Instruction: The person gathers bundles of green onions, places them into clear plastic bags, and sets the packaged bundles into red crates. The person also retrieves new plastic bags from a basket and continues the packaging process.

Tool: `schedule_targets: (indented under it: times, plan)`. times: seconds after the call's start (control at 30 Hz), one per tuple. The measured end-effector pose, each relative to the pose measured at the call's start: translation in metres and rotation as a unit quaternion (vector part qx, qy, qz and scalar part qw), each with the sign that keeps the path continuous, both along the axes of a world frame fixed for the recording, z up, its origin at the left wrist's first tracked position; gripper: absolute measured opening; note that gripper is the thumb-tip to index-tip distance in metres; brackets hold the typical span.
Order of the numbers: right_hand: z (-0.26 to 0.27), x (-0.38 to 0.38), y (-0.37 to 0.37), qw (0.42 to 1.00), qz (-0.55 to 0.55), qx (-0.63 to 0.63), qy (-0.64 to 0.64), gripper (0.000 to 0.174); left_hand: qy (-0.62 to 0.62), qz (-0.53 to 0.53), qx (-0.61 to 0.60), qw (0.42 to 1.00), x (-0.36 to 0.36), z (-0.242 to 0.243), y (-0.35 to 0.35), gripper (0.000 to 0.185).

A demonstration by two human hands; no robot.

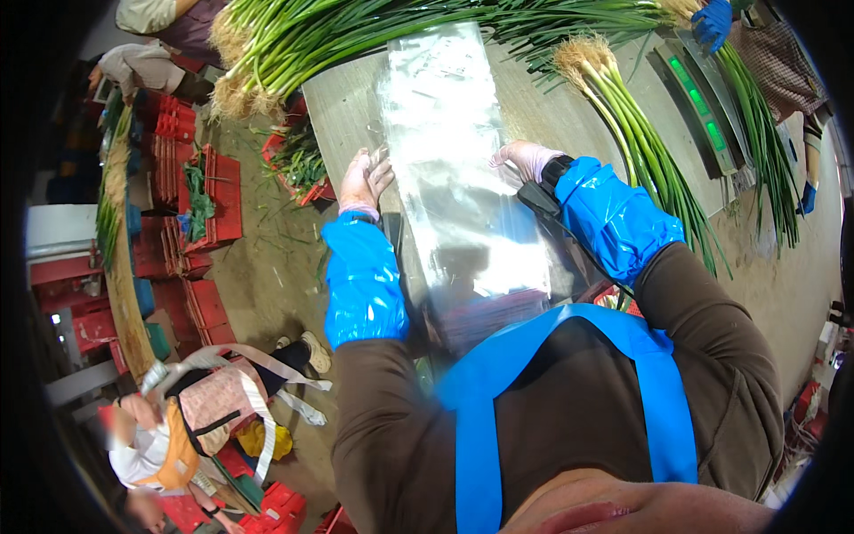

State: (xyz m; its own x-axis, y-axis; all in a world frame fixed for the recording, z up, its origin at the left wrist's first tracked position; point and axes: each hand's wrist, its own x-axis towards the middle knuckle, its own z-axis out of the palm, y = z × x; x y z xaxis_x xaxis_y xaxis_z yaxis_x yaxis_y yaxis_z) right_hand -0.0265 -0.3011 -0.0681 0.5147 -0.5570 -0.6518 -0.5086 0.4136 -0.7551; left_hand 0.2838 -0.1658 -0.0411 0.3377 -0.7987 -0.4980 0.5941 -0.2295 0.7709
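A long stack of clear plastic bags [444,143] lies in front of me, running from my apron over the grey table [350,100]. It shines with strong glare. At its left edge is my left hand [365,179], in a thin translucent glove, palm partly up and fingers apart, with nothing seen in it. My right hand [530,159], gloved alike, has its fingertips at the bags' right edge; whether they pinch the film cannot be made out. Blue plastic sleeves [365,277] cover both forearms. A black strap and a small black device [539,200] sit at my right wrist.
Spring onions [300,47] are heaped along the table's far side. A smaller bunch [617,110] lies to the right, near a unit with green lit displays [697,100]. A co-worker's blue-gloved hand [712,25] is beyond. Red crates [210,200] and other people stand left.
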Motion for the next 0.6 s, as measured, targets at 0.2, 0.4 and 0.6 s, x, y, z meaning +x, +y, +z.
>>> schedule_targets:
  times: [0.2,0.4,0.6]
  plan:
    - [0.017,-0.009,-0.004,0.945,0.221,-0.238,0.041,0.034,-0.607,-0.019,-0.031,0.794,-0.016,0.05,-0.014,0.06]
    - [0.043,0.007,0.002,0.974,0.133,-0.123,0.135,0.036,-0.77,-0.211,-0.057,0.599,-0.057,0.091,-0.108,0.056]
    - [0.057,0.009,-0.015,0.936,0.268,-0.174,0.145,0.046,-0.722,-0.443,0.135,0.514,-0.063,0.08,-0.163,0.062]
